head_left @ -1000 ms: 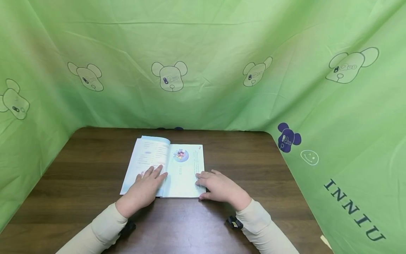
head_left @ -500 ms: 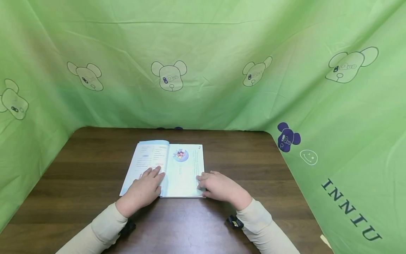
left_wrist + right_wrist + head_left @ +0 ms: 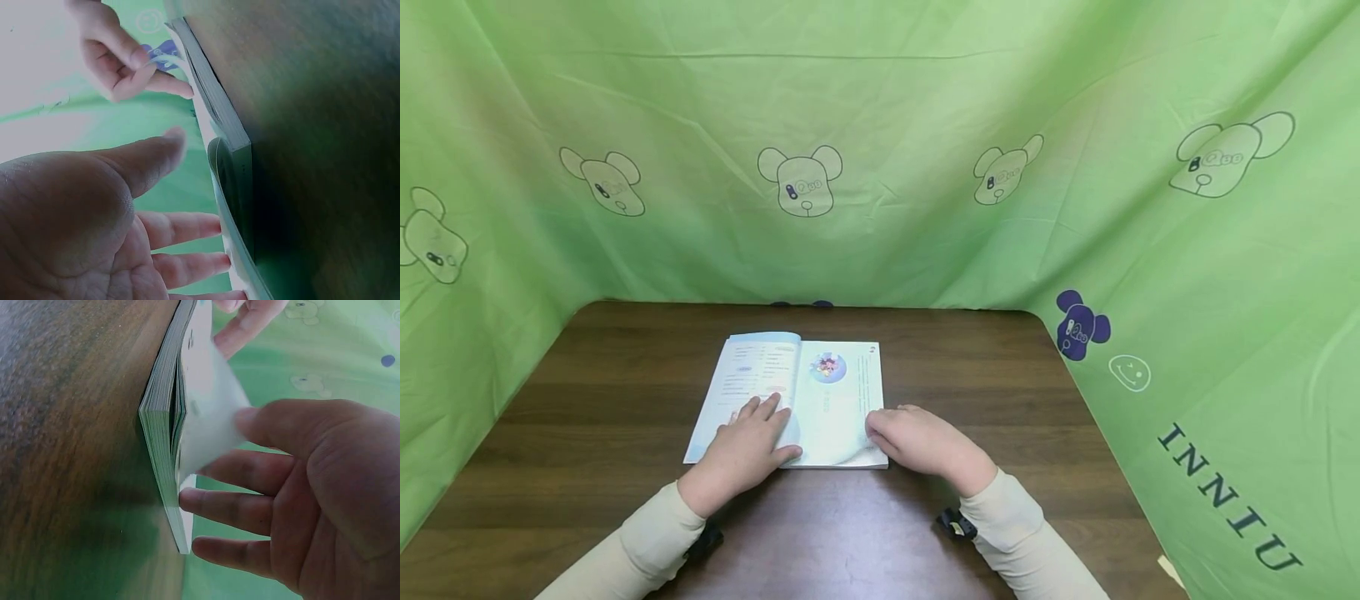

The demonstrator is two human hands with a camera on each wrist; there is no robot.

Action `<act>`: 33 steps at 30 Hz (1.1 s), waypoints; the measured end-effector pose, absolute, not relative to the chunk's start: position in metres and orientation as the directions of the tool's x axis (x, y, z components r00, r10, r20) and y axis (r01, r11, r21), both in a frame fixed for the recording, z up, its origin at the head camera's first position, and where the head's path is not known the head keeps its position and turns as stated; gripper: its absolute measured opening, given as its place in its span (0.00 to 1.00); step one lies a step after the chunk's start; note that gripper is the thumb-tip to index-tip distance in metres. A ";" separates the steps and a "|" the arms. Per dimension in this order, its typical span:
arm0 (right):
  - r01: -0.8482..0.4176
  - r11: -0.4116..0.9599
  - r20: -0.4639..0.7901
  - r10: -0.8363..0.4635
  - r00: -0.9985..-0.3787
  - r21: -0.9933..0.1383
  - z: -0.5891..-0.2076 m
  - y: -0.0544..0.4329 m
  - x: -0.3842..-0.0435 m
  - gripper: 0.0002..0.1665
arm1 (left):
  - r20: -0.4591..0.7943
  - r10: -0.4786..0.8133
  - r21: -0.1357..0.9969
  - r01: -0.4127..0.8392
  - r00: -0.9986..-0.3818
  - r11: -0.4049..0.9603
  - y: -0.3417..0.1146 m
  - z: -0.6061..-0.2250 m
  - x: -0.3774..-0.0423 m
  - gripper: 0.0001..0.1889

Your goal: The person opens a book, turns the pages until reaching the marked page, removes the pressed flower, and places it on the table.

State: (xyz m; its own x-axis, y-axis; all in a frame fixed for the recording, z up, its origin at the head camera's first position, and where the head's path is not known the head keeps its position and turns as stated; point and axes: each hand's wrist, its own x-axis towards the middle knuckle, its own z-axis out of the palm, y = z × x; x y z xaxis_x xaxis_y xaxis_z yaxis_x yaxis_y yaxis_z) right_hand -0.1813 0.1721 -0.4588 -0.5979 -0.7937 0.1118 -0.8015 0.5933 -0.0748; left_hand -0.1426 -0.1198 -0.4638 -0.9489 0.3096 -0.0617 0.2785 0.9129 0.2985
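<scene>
An open book [image 3: 831,429] lies on the brown table, its right page bearing a round picture near the top. My left hand [image 3: 741,454] rests on the left page with fingers spread and straight, the thumb reaching toward the gutter. At the lower right corner, my right hand [image 3: 925,442] pinches a page [image 3: 215,419] between thumb and index finger. That page bends up away from the thick block of pages [image 3: 159,431] in the right wrist view. The other right fingers extend close to the book's edge. In the left wrist view, pages by the spine bulge in a curl.
Wood-grained table [image 3: 625,392] surrounds the book on all sides. A green curtain [image 3: 895,250] printed with bear heads hangs along the back and both sides. Dark devices [image 3: 957,525] are strapped at the wrists.
The right fingers have curled in from lying on the page edge and lifted its lower corner. The left page has settled flatter, and the left thumb has swung out to the gutter.
</scene>
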 end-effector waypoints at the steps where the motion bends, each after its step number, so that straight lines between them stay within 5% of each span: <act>1: -0.790 0.607 0.115 -0.782 -0.613 -0.090 -0.458 0.172 -0.181 0.13 | -0.060 0.308 0.298 0.277 -0.950 0.914 -0.119 -0.464 -0.142 0.34; 6: -0.745 0.653 0.118 -0.736 -0.666 -0.132 -0.457 0.172 -0.180 0.12 | -0.063 0.297 0.277 0.269 -0.953 0.922 -0.117 -0.465 -0.142 0.41; 12: -0.749 0.655 0.165 -0.732 -0.661 -0.095 -0.457 0.172 -0.180 0.11 | -0.063 0.293 0.243 0.270 -0.954 0.932 -0.115 -0.469 -0.142 0.48; 33: -0.754 0.657 0.282 -0.724 -0.630 0.000 -0.455 0.169 -0.181 0.07 | -0.033 0.284 0.225 0.270 -0.958 0.936 -0.114 -0.472 -0.141 0.44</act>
State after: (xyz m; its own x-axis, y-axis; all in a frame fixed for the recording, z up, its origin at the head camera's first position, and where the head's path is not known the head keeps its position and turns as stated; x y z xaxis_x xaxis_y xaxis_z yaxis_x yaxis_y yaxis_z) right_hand -0.1807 0.1692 -0.4551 -0.6301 -0.7237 0.2815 -0.7543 0.6566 -0.0005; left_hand -0.1413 -0.1139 -0.4721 -0.9582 0.2841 -0.0327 0.2699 0.9362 0.2252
